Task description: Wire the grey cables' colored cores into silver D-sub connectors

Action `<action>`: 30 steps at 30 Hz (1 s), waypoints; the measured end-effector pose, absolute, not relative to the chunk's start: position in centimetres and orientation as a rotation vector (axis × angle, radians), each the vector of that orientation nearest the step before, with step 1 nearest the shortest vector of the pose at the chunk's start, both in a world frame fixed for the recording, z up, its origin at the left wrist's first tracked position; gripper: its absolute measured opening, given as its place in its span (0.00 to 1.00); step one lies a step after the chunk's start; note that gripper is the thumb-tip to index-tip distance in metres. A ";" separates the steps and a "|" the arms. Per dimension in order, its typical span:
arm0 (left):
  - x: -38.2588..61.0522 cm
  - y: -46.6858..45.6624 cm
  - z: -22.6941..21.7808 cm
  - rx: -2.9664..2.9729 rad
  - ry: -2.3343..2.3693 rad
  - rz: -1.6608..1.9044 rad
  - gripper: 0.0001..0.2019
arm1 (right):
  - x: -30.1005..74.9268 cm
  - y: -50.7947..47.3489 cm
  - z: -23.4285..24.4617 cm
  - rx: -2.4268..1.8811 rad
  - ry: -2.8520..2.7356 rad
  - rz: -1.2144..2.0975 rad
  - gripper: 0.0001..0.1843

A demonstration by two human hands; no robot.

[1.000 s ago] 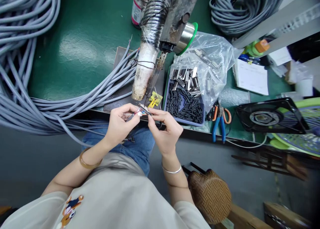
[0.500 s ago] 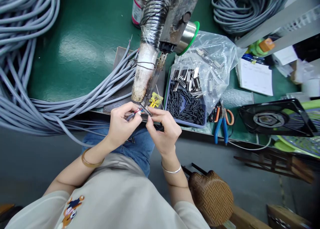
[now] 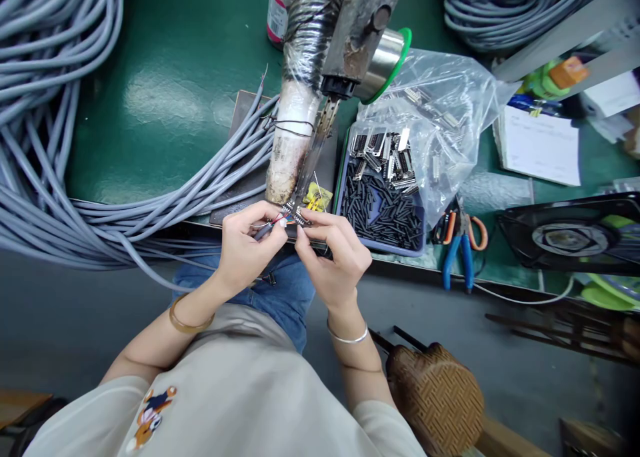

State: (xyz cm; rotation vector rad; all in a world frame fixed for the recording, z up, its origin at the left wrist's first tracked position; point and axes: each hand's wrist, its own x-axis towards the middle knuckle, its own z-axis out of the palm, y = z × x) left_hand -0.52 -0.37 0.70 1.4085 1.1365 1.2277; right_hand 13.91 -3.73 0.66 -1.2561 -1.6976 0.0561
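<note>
My left hand (image 3: 246, 249) pinches the end of a grey cable (image 3: 263, 231) whose thin coloured wires fan out at the tip. My right hand (image 3: 333, 252) pinches a small metal connector (image 3: 295, 214) against those wires. Both hands meet at the bench's front edge, right under the tip of a soldering iron (image 3: 311, 160) that hangs from a taped hose (image 3: 299, 104). A small yellow clamp (image 3: 316, 198) sits just behind the connector.
Thick bundles of grey cable (image 3: 60, 144) cover the green bench (image 3: 165, 77) at left. A blue tray (image 3: 381, 210) of black sleeves and metal connectors stands right of my hands beside a plastic bag (image 3: 440, 117). Blue-handled pliers (image 3: 463, 247), a solder spool (image 3: 387, 54) and a fan (image 3: 570, 234) lie farther right.
My hands have carried the connector and cable end a little forward, up to the iron's tip. The view has shifted slightly to the left.
</note>
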 end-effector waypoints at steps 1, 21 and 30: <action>-0.5 -0.3 0.8 1.403 1.138 1.230 0.03 | 13.9 -3.7 0.7 -1.258 -1.700 0.047 0.10; -1.1 -0.8 1.0 1.136 1.069 1.034 0.05 | 14.9 -5.5 0.3 -1.204 -1.665 -0.050 0.08; -1.2 -1.3 1.0 1.082 1.004 1.052 0.06 | 14.7 -6.5 0.9 -1.343 -1.699 -0.028 0.12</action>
